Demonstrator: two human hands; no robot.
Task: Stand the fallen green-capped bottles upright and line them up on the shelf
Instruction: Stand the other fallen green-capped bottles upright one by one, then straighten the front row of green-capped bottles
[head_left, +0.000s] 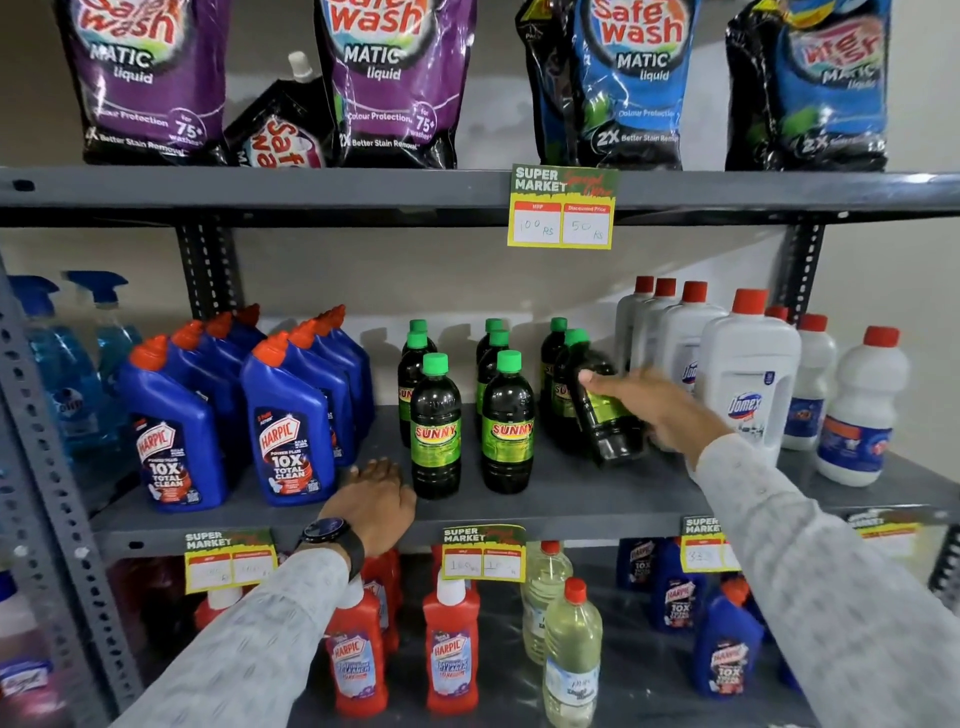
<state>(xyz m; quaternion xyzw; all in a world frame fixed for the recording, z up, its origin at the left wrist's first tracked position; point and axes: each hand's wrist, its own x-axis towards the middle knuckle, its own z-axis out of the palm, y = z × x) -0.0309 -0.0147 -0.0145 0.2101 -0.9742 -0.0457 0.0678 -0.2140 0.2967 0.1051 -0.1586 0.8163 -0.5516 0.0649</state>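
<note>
On the middle shelf (561, 499), between blue toilet-cleaner bottles (288, 441) toward its left end and white bleach bottles (748, 384) toward its right, stand my dark, green-capped bottles. Two short files of them are already upright, their front bottles (435, 431) and (508, 426) near the front edge. A third file sits further right, and there my right hand (654, 410) is wrapped around the body of a tilted bottle (605, 415), its cap leaning left against the upright one behind, its base swung out toward the bleach. The fingers curl over the label; the thumb side is hidden, but the hand is clearly closed on the bottle. My left hand (379, 501), watch at the wrist, lies flat and empty, palm down, on the shelf's front edge just left of the first file.

I judge the bottle to be full of liquid, so fairly heavy, with stiff, smooth plastic that could slip. The best hold is mid-body across the label, not the narrow neck, setting the base down flat so neighbours are not knocked over.
</note>
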